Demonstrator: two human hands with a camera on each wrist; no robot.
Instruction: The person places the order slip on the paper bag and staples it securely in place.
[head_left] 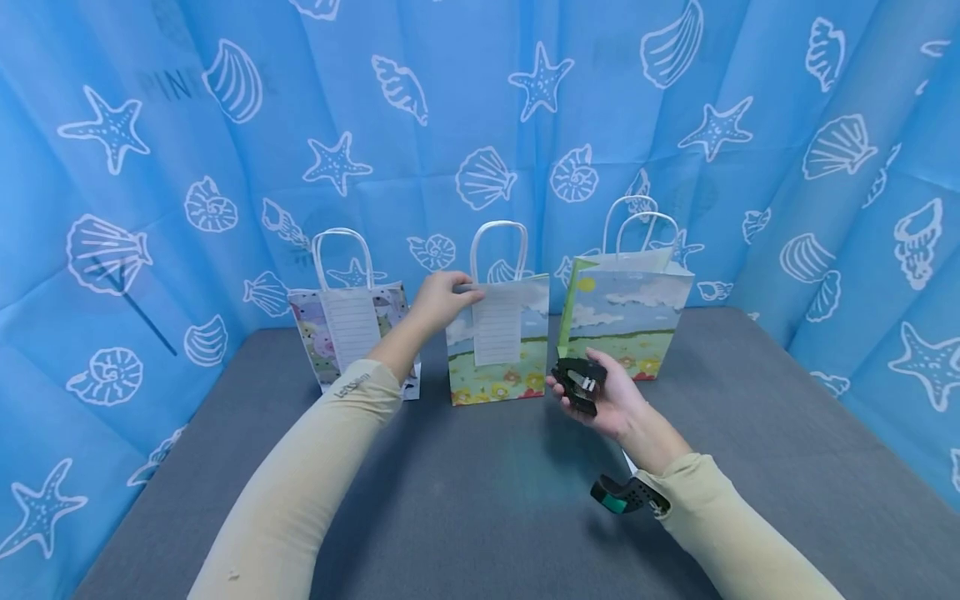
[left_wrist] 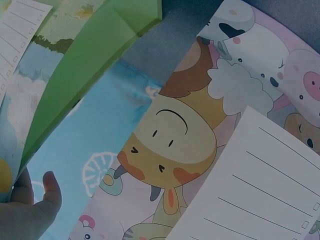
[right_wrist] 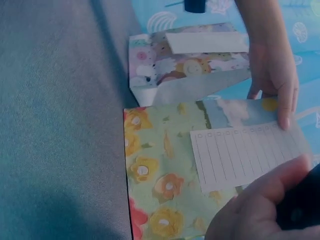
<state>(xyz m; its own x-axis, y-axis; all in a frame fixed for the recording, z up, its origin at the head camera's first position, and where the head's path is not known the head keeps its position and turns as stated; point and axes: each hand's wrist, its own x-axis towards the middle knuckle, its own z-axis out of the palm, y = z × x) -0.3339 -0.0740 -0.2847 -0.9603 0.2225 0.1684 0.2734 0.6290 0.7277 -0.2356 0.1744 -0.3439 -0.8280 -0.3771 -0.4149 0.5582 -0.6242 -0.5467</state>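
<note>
In the head view three paper gift bags stand in a row. The middle gift bag (head_left: 459, 379), with a painted meadow print, carries a white lined checklist sheet (head_left: 497, 337) on its front. At this bag's upper left edge my left hand (head_left: 442, 302) pinches the rim, one fingertip lying over the top of the sheet; the fingers behind are partly hidden. My right hand (head_left: 618, 404) holds a black stapler (head_left: 577, 385) in front of the right gift bag (head_left: 637, 300), which has the same meadow print. In the right wrist view the stapler is mostly a dark shape at the edge.
The left gift bag (head_left: 309, 333) shows cartoon animals and bears another lined sheet (head_left: 351, 329). White handles rise from all three bags. A dark strap device (head_left: 626, 493) hangs at the right wrist above the grey tabletop (head_left: 465, 517). Behind hangs a blue seashell curtain (head_left: 480, 108).
</note>
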